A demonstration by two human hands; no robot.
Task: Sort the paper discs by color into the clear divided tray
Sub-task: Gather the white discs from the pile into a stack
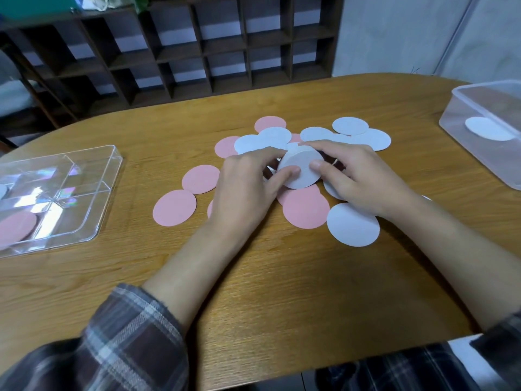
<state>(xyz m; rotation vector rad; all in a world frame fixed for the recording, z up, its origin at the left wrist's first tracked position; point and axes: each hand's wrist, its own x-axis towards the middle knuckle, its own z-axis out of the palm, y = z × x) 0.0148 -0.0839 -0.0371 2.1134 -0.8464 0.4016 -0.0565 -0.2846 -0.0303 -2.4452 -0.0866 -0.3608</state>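
Note:
Pink and white paper discs lie scattered in the middle of the wooden table (282,277). Both hands hold one white disc (301,167) tilted above the pile. My left hand (248,187) pinches its left edge between thumb and fingers. My right hand (355,176) pinches its right side, thumb on the face. Loose pink discs (174,208) lie to the left, another pink disc (306,210) and a white disc (353,224) nearer me. The clear divided tray (93,210) sits at the far left; a pink disc (17,225) lies in its near compartment.
A clear plastic box (462,114) stands at the right edge of the table with one white disc (487,128) inside. A dark wooden cubby shelf (180,52) stands behind the table. More white discs (349,126) lie at the back of the pile.

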